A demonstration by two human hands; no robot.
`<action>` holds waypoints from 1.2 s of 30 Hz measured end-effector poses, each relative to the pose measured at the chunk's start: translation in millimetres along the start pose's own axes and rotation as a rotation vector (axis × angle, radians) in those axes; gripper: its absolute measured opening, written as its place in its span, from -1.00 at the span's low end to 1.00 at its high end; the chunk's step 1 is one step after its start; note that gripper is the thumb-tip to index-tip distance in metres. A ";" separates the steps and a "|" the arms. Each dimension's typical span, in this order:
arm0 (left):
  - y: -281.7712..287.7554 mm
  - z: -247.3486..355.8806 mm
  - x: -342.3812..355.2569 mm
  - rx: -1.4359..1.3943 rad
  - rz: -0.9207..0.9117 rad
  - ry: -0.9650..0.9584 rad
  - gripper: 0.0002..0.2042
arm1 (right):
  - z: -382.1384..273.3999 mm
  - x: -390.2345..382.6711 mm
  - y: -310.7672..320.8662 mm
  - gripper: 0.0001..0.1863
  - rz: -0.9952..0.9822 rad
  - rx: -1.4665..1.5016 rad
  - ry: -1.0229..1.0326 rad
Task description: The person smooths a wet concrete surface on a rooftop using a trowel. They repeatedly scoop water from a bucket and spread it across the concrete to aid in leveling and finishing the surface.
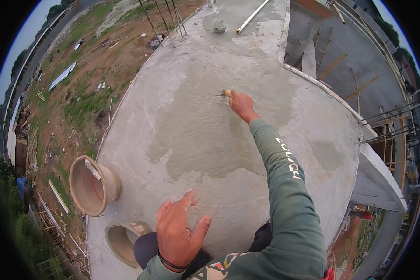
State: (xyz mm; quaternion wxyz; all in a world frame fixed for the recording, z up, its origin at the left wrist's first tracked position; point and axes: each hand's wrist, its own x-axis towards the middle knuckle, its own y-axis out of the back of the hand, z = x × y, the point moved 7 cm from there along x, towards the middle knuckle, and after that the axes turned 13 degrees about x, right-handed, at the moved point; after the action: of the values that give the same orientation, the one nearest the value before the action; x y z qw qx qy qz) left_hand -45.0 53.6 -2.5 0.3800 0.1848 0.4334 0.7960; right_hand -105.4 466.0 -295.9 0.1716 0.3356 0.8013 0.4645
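Note:
Wet grey cement lies spread in a darker patch over the pale concrete slab. My right hand, arm stretched forward, grips the wooden handle of a trowel low over the far part of this patch. The trowel's thin dark neck points left; its blade blends into the grey, so I cannot make out its full outline. Curved stroke marks show around it. Close to my body, above the slab, my left hand is raised with its fingers apart, holding nothing.
Two cement-stained tubs, one with a stick-like tool in it, another by my knee, stand near the slab's left edge. Ahead are a white pipe, a small container and upright rebar. The slab drops off on both sides.

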 end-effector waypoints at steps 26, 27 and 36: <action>-8.1 39.5 -60.5 0.300 0.045 0.302 -0.49 | -17.4 39.8 -10.9 -0.63 -0.227 -0.003 0.441; -9.0 41.4 -61.8 0.284 0.067 0.315 -0.49 | -34.4 35.5 -26.6 -0.63 -0.268 -0.008 0.460; -4.4 37.2 -81.9 0.236 0.133 0.435 -0.50 | -37.8 -4.8 4.7 -0.70 -0.416 -0.290 0.980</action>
State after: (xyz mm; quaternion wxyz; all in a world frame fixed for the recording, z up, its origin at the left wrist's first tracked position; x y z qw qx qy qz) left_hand 32.8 12.8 17.5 0.2005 0.0805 0.5815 0.7843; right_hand -122.4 440.5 -272.8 -0.0888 -0.1125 0.7648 0.6281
